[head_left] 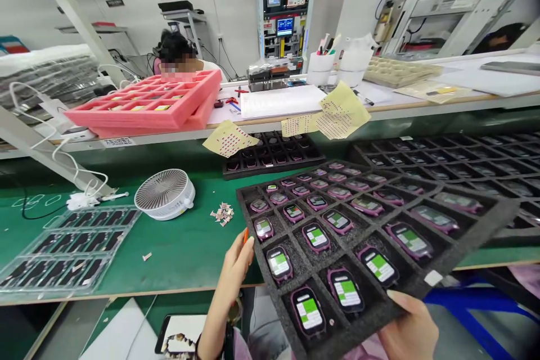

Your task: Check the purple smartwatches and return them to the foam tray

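Observation:
Both my hands are at a black foam tray (466,230) divided into square cells, tilted up in front of me. Each cell holds a pink-framed watch-like device (316,238) with a green-and-white label on its screen. My right hand (409,329) grips the tray's near corner from below, its thumb on the rim. My left hand (234,264) stands just beside the tray's left edge, and a thin orange stick (245,235) shows between its fingers. The stick's lower part is hidden by my fingers.
A green work mat (181,253) carries a white fan (165,194), clear blister trays (70,250) and scraps of paper. Further back are a pink foam tray (147,104), a seated person (175,53), yellow sticker sheets (341,112) and dark trays (274,154).

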`<state>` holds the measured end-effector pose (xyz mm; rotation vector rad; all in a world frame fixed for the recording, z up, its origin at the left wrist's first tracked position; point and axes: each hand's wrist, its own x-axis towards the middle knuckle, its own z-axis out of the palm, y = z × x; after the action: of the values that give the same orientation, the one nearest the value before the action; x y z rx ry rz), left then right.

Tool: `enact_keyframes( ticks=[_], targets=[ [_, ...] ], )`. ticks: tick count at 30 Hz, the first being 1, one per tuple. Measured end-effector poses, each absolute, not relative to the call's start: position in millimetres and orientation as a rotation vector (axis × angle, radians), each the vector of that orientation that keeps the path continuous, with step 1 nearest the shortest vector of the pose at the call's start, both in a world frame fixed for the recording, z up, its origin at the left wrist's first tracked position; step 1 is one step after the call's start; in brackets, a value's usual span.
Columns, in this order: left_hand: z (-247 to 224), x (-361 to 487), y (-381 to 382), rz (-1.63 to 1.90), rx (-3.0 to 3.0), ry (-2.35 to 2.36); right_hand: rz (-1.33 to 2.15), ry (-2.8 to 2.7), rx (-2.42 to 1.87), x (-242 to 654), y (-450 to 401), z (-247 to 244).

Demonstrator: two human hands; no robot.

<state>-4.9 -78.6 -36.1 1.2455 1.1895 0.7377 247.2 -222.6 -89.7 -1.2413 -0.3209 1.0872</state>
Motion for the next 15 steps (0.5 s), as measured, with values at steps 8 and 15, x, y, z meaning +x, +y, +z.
enact_keyframes(
  ticks=[8,15],
  targets=[
    [-71,3,-15,0.798,1.171,1.331,1.239,-0.227,-1.009,199,-215,-90],
    [-110,-3,19,0.719,1.524,1.358,1.365,-0.194,-1.104,195,-199,-103]
  ],
)
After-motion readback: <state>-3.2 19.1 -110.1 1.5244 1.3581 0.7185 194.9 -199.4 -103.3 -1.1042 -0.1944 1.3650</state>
